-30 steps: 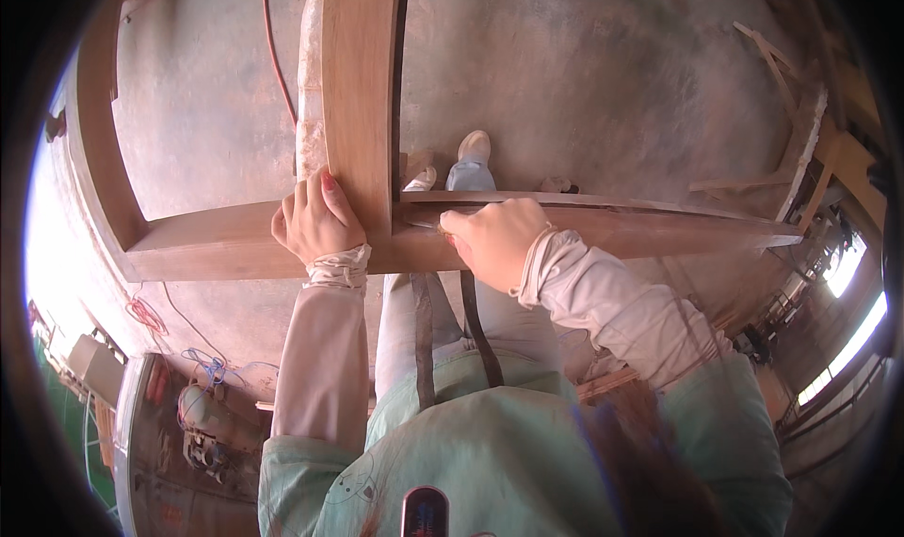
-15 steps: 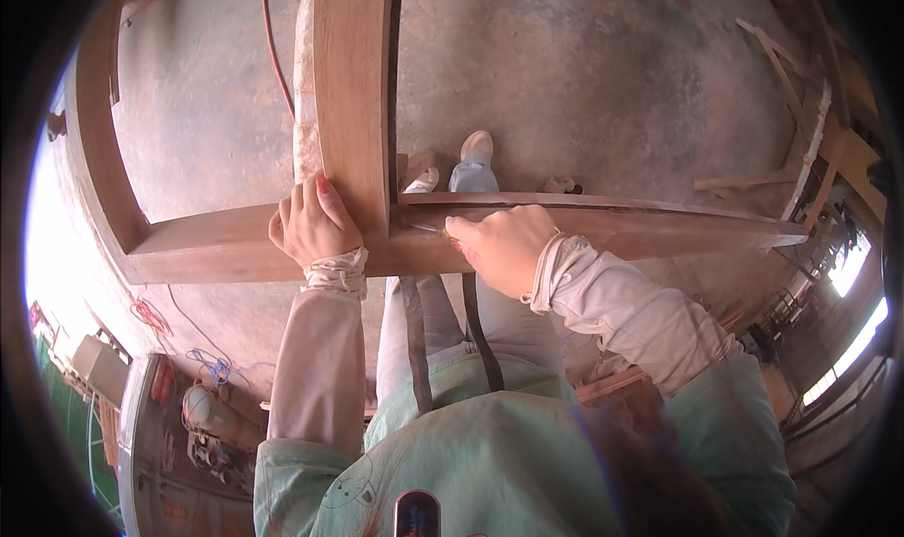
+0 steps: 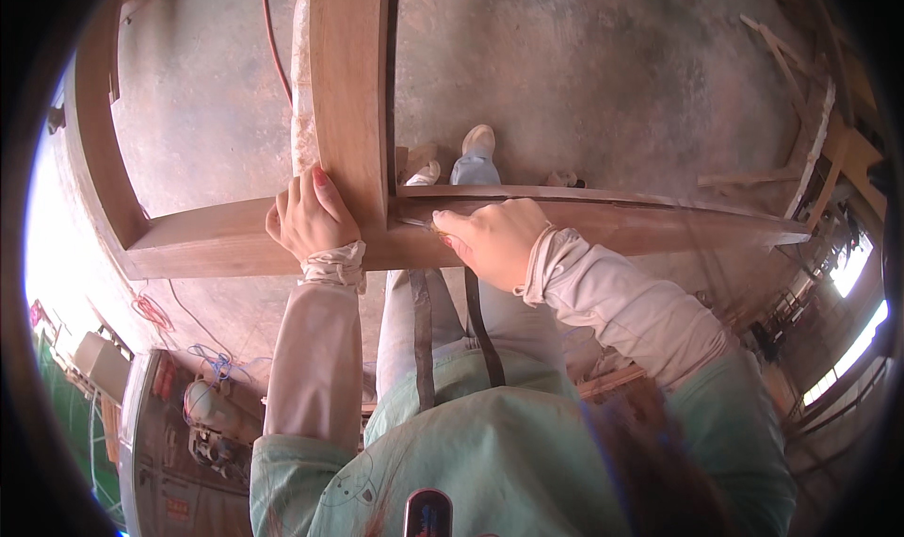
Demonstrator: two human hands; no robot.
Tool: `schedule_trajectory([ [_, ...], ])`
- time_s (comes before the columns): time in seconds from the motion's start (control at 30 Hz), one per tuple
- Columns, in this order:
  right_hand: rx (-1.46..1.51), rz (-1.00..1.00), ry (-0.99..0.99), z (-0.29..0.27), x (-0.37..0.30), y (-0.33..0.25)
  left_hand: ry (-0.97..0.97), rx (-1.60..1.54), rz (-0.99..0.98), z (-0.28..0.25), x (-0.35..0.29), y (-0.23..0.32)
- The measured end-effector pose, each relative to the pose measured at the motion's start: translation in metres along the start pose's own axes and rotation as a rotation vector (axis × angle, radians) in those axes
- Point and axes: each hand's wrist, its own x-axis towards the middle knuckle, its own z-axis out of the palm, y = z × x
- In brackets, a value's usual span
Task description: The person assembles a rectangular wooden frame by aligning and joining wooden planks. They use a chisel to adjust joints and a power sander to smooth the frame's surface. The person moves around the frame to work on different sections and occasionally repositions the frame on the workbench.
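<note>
A long brown wooden rail [image 3: 212, 228] runs crosswise before me, and a wide wooden upright [image 3: 350, 85] meets it, going away from me. My left hand [image 3: 313, 215] lies over the rail beside this joint, its thumb on the upright and its fingers stretched over the wood; it grips nothing. Just right of the joint, my right hand [image 3: 497, 240] is closed round a small tool with a thin metal blade [image 3: 412, 221]. The blade points left and touches the rail close to the inner corner. Its handle is mostly hidden inside my fingers.
A second wooden upright [image 3: 99, 132] joins the rail at the left end. A red cord [image 3: 272, 38] lies on the concrete floor beyond. Loose wooden strips [image 3: 749, 178] lie at the far right. A compressor-like machine [image 3: 209, 403] and blue cords stand at the lower left.
My right hand has moved slightly left and away from me, bringing the blade nearer the joint corner. My left hand stays in place on the wood.
</note>
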Motion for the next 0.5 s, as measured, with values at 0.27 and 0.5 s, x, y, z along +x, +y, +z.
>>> schedule_trajectory([
  [0.27,-0.104,0.05,-0.025,0.004,0.008,-0.015,-0.005,-0.007,-0.005,0.0,0.0,0.001],
  [0.5,-0.099,0.083,-0.072,0.008,0.01,-0.016,-0.04,0.001,-0.008,-0.004,0.002,0.004],
])
